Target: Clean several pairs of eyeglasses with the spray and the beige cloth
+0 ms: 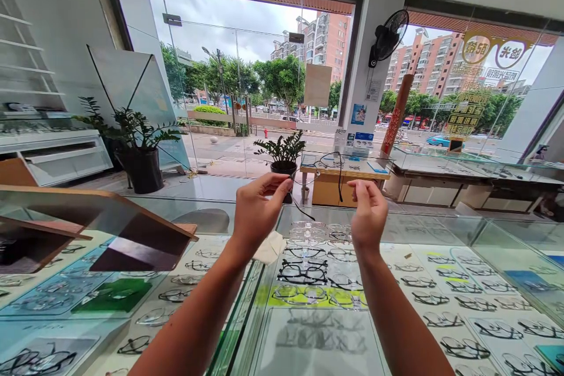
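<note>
My left hand (263, 205) is closed in a pinch on a pair of eyeglasses (340, 179), held up above the glass counter. The thin rims are hard to make out against the background. One dark temple hangs down on the right side, and the other slants down below my left fingers. My right hand (369, 214) is raised just right of the glasses, a small gap from the hanging temple. Its fingers are curled together, with nothing visible in them. Below both hands, rows of eyeglass frames (303, 273) lie inside the glass display case (259, 305).
A wooden mirror or stand (141, 235) leans over the counter at left. A folded pale cloth (269, 248) lies by my left wrist. Beyond are a potted plant (282, 155), a wooden table (324, 188), another display case (453, 167) and large windows.
</note>
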Motion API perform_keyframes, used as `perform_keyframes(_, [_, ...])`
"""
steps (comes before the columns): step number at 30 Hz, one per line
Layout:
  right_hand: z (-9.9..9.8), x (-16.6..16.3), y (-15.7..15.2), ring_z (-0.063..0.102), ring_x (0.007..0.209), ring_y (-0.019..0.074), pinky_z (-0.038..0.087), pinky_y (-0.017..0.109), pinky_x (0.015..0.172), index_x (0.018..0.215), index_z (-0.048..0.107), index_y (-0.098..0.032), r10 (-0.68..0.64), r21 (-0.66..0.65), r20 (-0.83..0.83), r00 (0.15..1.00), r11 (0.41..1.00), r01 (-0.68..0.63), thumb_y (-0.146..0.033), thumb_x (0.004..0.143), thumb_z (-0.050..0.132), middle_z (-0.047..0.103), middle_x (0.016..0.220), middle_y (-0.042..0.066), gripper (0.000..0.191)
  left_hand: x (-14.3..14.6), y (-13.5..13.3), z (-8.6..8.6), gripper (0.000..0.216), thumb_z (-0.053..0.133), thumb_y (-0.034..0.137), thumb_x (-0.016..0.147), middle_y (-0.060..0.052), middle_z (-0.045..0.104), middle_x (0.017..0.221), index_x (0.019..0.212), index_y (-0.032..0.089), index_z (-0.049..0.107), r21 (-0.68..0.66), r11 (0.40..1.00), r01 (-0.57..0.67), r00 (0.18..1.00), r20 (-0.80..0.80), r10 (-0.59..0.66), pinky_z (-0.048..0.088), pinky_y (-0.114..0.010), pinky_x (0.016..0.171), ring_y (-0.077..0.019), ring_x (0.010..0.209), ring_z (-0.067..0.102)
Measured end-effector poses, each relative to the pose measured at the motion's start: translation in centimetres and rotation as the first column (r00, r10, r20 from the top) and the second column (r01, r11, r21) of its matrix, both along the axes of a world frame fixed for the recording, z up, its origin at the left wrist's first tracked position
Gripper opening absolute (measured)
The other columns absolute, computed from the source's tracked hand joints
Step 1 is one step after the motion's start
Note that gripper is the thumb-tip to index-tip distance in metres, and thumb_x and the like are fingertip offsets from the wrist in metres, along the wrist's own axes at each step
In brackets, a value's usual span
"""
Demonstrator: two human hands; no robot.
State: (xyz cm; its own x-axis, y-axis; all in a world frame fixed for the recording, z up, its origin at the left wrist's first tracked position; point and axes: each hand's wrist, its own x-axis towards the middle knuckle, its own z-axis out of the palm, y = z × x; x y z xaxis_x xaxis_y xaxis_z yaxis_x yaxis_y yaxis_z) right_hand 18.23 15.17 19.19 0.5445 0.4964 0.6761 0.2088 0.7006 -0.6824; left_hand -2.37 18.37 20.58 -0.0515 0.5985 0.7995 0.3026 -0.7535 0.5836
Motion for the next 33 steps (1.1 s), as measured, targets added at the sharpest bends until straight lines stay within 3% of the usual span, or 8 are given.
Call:
perform_keyframes(2, [0.5, 1.5, 0.1, 0.063, 0.094, 0.0214, 0.049, 0.038, 0.086, 0.111, 0.078, -0.02, -0.14, 0.051, 0.098, 0.985, 0.989, 0.136, -0.044, 0.097, 0.064, 0.073, 0.107, 0.008, 0.031, -1.0, -0.5, 0.8, 0.02, 0.075, 0.038, 0.093, -0.003, 0.082, 0.085, 0.098, 0.02, 0.081, -0.036, 0.999, 0.03, 1.0, 0.003, -0.03, 0.063, -0.028, 0.076, -0.0179, 0.079, 0.079])
perform_keyframes(5, [1.0, 2.9, -0.1, 0.067, 0.106, 0.0236, 0.051, 0.043, 0.095, 0.13, 0.074, -0.023, -0.037, 0.015, 0.224, 0.974, 0.999, 0.034, -0.044, 0.098, 0.066, 0.074, 0.122, 0.01, 0.038, -2.3, -1.9, 1.7, 0.021, 0.076, 0.04, 0.092, -0.003, 0.082, 0.085, 0.096, 0.02, 0.081, -0.052, 0.996, 0.066, 0.998, -0.014, -0.067, 0.063, -0.028, 0.076, -0.0181, 0.078, 0.079])
perform_keyframes(7, [1.1, 2.9, -0.5, 0.071, 0.102, 0.0234, 0.054, 0.044, 0.094, 0.124, 0.076, -0.024, 0.081, 0.006, 0.241, 0.967, 0.996, -0.085, -0.043, 0.098, 0.069, 0.077, 0.115, 0.01, 0.033, -2.8, -3.0, 2.2, 0.019, 0.077, 0.039, 0.091, -0.003, 0.082, 0.085, 0.096, 0.021, 0.082, -0.034, 0.997, 0.066, 0.997, -0.031, -0.067, 0.063, -0.028, 0.076, -0.0177, 0.077, 0.079])
perform_keyframes(9, [1.0, 2.3, -1.1, 0.072, 0.092, 0.0223, 0.056, 0.044, 0.09, 0.114, 0.078, -0.023, 0.115, 0.042, 0.218, 0.969, 0.991, -0.127, -0.041, 0.096, 0.073, 0.079, 0.103, 0.008, 0.026, -3.0, -3.9, 2.5, 0.016, 0.078, 0.037, 0.091, -0.003, 0.082, 0.085, 0.096, 0.022, 0.082, 0.002, 0.999, 0.055, 0.998, -0.038, -0.054, 0.064, -0.028, 0.075, -0.0169, 0.077, 0.078])
perform_keyframes(13, [1.1, 1.1, -2.5, 0.071, 0.086, 0.0207, 0.058, 0.041, 0.085, 0.111, 0.078, -0.023, 0.011, 0.153, 0.157, 0.988, 0.988, -0.036, -0.036, 0.092, 0.08, 0.078, 0.096, 0.005, 0.023, -3.0, -4.9, 2.6, 0.014, 0.08, 0.036, 0.091, -0.002, 0.082, 0.092, 0.1, 0.025, 0.083, 0.069, 0.997, 0.026, 1.0, 0.006, -0.027, 0.064, -0.028, 0.078, -0.0162, 0.082, 0.078])
perform_keyframes(20, [1.5, 0.7, -3.5, 0.067, 0.081, 0.0177, 0.055, 0.034, 0.076, 0.1, 0.078, -0.023, -0.097, 0.283, 0.155, 0.983, 0.958, 0.05, -0.027, 0.088, 0.083, 0.074, 0.091, 0.002, 0.013, -2.4, -4.0, 2.1, 0.016, 0.08, 0.033, 0.091, -0.003, 0.082, 0.095, 0.105, 0.024, 0.082, 0.138, 0.99, 0.023, 0.986, 0.161, -0.045, 0.065, -0.029, 0.082, -0.0162, 0.084, 0.079])
perform_keyframes(27, [1.3, 0.5, -3.8, 0.068, 0.081, 0.0193, 0.054, 0.036, 0.077, 0.097, 0.079, -0.022, -0.088, 0.245, 0.156, 0.984, 0.968, 0.048, -0.03, 0.089, 0.082, 0.075, 0.089, 0.003, 0.011, -1.4, -3.5, 2.1, 0.015, 0.082, 0.033, 0.09, -0.002, 0.079, 0.087, 0.095, 0.02, 0.078, 0.136, 0.99, 0.038, 0.957, 0.278, -0.076, 0.064, -0.026, 0.079, -0.0142, 0.08, 0.077])
perform_keyframes(33, [1.5, 0.7, -4.1, 0.069, 0.081, 0.0199, 0.053, 0.037, 0.079, 0.096, 0.079, -0.021, -0.07, 0.176, 0.134, 0.989, 0.983, 0.046, -0.032, 0.09, 0.08, 0.076, 0.087, 0.004, 0.012, -0.7, -3.4, 1.8, 0.018, 0.082, 0.036, 0.09, -0.004, 0.081, 0.09, 0.097, 0.02, 0.079, 0.09, 0.995, 0.029, 0.958, 0.283, -0.053, 0.064, -0.029, 0.08, -0.0162, 0.082, 0.078])
